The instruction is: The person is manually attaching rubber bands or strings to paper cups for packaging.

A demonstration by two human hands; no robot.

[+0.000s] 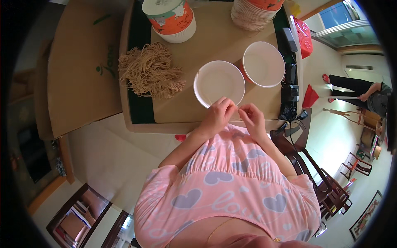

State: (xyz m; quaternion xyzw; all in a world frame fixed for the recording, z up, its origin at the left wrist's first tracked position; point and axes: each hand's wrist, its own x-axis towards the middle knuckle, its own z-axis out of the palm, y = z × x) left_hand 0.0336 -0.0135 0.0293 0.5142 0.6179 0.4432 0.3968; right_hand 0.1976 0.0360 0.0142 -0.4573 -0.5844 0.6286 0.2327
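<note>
My left hand point(220, 112) and my right hand point(251, 120) are close together at the table's near edge, fingers pinched. A thin tan string seems to run between the fingertips, too fine to follow clearly. Just beyond my left hand stands a white paper bucket point(219, 82), its mouth upward, with a fine strand at its rim. To its right, beyond my right hand, is a second paper bucket point(264, 65), white inside with an orange outside. A loose heap of tan string point(151, 71) lies at the left of the table.
Stacked orange-and-white paper buckets point(173, 20) stand at the far left, and another stack point(255, 14) wrapped in string at the far right. Black power adapters point(291, 74) and cables line the right edge. A large cardboard box point(84, 70) is at left. Another person point(359, 93) holds a red dustpan.
</note>
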